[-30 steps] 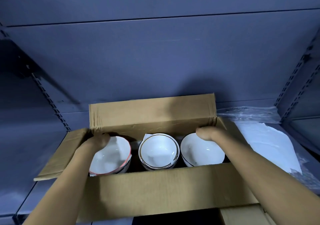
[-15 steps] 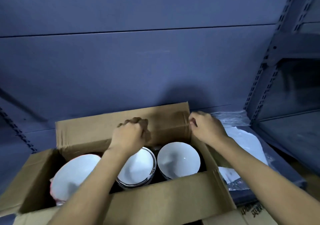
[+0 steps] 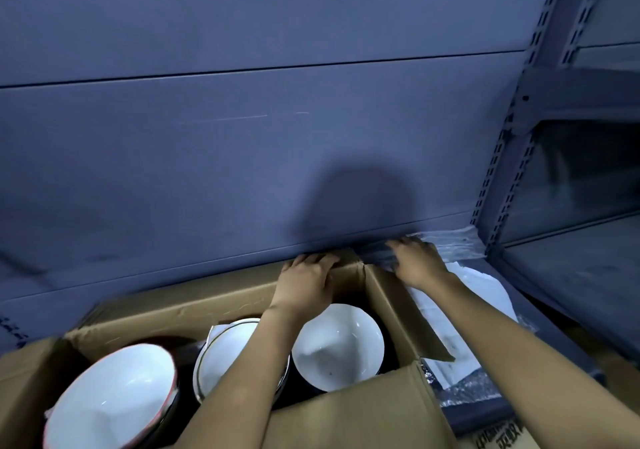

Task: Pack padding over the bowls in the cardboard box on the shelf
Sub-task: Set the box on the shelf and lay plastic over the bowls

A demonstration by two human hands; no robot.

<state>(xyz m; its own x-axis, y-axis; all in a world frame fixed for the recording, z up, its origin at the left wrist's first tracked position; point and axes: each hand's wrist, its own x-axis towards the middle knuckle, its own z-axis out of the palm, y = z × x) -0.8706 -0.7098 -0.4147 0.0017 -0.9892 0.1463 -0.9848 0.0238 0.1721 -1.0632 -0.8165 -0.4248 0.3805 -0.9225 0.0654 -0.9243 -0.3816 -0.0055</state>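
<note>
Left hand (image 3: 304, 284) curls over the far flap of the cardboard box (image 3: 346, 414); right hand (image 3: 417, 263), fingers flat, touches clear padding (image 3: 453, 243).

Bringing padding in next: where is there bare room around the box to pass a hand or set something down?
Free: the next bay's shelf floor, right of the slotted upright. Inside the cardboard box, only the dark gap between left bowl and middle bowl. Crowded: white sheets and plastic wrap beside the right flap; the left hand grips the far flap.
</note>
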